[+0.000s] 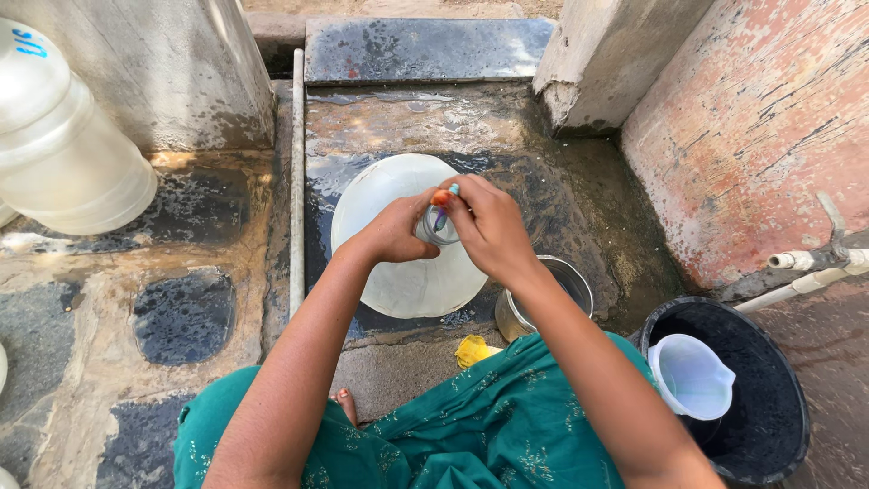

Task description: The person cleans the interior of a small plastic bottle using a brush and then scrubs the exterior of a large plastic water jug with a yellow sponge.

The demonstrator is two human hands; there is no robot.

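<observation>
Head view: left hand [391, 231] grips the narrow neck of a round, translucent plastic jug [398, 272] on wet, dark stone floor [186, 317]; right hand [491, 226] pinches a slim brush handle [443, 201] into its mouth; beside it, a dented steel pot [570, 276], then a black bucket [778, 426].

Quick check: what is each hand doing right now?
Left hand: closed around the neck of the large water jug.
Right hand: closed on a small brush poking into the jug's mouth.
</observation>
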